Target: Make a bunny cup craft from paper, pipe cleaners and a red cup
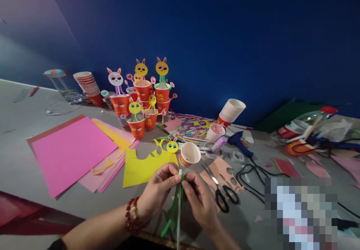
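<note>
Near the bottom middle, my left hand (pixel 161 185) pinches the top of a white stick (pixel 179 220) that hangs downward. Green pipe cleaners (pixel 172 214) dangle beside the stick, their upper ends at my fingertips. My right hand (pixel 200 196) is closed on the green strands at the same spot, its fingertips close to those of my left. Just beyond my hands stands an open paper cup (pixel 190 154), with a yellow bunny face (pixel 172 145) lying to its left. Black-handled scissors (pixel 221 190) lie right of my right hand on peach paper with cut-outs (pixel 232 178).
Red cups with bunny figures (pixel 136 127) stand at the back. Pink sheets (pixel 73 152) and a cut yellow sheet (pixel 149 171) lie left. Stacked cups (pixel 231 111), a blue glue gun (pixel 240 143), black cable and a bottle (pixel 303 124) are right.
</note>
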The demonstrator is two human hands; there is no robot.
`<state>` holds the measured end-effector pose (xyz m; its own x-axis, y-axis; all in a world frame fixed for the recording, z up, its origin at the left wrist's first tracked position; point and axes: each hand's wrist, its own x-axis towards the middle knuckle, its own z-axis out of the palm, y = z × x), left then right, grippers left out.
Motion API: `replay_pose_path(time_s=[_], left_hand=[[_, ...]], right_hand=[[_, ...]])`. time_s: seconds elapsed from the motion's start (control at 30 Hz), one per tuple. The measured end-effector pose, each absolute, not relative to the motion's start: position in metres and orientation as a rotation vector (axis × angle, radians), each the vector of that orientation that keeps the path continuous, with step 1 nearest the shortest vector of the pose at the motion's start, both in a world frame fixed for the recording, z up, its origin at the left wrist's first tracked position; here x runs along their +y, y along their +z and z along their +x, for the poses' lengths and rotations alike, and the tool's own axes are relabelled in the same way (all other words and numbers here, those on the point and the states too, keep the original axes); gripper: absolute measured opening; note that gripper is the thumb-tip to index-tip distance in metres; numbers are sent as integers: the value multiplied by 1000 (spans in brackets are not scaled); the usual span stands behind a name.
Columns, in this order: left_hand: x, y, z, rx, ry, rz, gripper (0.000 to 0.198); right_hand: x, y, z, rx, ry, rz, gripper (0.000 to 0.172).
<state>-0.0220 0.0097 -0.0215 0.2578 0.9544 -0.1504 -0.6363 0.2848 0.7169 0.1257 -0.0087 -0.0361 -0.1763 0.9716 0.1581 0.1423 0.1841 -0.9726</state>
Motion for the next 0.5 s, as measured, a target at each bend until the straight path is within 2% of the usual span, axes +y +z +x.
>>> replay_pose_path(time_s=[0.2,0.5], left_hand=[[9,-28,-21,674,1160,647,25],[9,-27,-23,622,1204,712,13]], right_hand=[[-6,-38,123,-1387,1225,-1063,33],[-1,-40,125,-1477,1330,-1040,40]])
